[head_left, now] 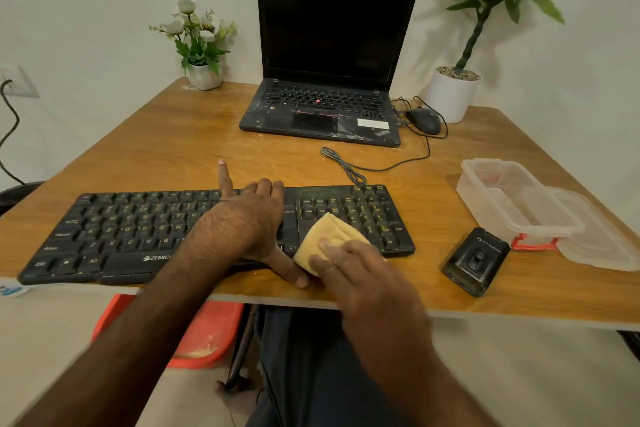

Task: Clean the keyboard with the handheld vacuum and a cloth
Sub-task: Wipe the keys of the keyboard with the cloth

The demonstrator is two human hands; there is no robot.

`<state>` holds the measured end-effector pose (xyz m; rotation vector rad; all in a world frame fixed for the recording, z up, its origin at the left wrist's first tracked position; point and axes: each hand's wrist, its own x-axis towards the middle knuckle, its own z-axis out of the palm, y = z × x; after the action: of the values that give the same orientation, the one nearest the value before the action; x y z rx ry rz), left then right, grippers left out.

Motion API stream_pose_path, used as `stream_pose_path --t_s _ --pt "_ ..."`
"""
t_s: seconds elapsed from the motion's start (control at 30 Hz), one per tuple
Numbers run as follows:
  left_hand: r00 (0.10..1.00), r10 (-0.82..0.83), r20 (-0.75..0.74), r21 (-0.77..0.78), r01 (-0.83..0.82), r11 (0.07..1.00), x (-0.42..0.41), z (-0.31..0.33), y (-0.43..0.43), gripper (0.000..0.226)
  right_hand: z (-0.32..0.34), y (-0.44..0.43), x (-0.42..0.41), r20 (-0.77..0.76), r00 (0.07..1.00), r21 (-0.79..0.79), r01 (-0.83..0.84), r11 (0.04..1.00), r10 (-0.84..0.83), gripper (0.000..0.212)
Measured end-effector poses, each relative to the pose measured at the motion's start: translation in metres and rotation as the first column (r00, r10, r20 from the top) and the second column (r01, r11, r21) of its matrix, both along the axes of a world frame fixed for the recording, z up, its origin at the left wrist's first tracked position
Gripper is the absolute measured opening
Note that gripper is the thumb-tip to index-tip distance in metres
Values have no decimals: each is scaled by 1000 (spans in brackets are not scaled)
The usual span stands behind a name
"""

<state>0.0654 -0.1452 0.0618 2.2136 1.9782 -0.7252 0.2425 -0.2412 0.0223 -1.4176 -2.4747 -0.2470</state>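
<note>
A black keyboard (131,229) lies along the front edge of the wooden table (180,142). My left hand (249,218) rests flat on its middle, fingers spread over the far edge and thumb near the front edge. My right hand (349,267) presses a folded yellow cloth (329,232) onto the keys between the main block and the number pad. A small black handheld vacuum (476,262) lies on the table to the right of the keyboard, apart from both hands.
An open dusty laptop (325,80) stands at the back with a wired mouse (424,120) and its cable. A clear plastic container (519,198) and lid sit at the right. Two potted plants (199,45) stand at the back. A red stool (207,333) is under the table.
</note>
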Motion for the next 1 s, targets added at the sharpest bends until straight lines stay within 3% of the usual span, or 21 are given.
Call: stream_pose_path --t_s 0.17,0.23,0.37,0.47,0.53,0.7,0.8,0.87,0.93,1.0 --pt "1000 7 28 -13 -7 1000 -1 2 0 159 40 26 29 -14 929 -73 367 927 -369 56" --pt "1000 -1 19 -13 1 1000 0 3 1 159 45 34 28 -44 915 -115 393 912 -400 54" --pt "1000 -12 11 -15 12 1000 -1 3 0 159 43 33 -2 -102 949 -189 276 942 -299 56" --pt "1000 -16 18 -10 16 1000 -1 3 -1 158 37 35 -20 5 988 -200 152 968 -154 58" --pt "999 -15 37 -1 15 1000 -2 2 -1 157 35 46 -11 -3 986 -188 161 969 -165 59" --pt "998 -33 61 -9 34 999 -4 2 0 156 39 86 36 -216 901 -180 341 923 -376 52" --pt "996 -56 76 -2 56 998 -4 4 2 154 35 97 45 -524 783 -229 251 941 -336 38" --pt "994 -66 83 7 66 998 -3 6 3 150 33 92 42 -686 677 -170 208 963 -268 34" --pt "993 -73 90 17 71 997 0 7 3 147 28 83 32 -734 646 -128 175 976 -211 35" --pt "991 -83 107 39 79 996 5 5 5 145 19 75 20 -687 701 -124 145 982 -190 40"
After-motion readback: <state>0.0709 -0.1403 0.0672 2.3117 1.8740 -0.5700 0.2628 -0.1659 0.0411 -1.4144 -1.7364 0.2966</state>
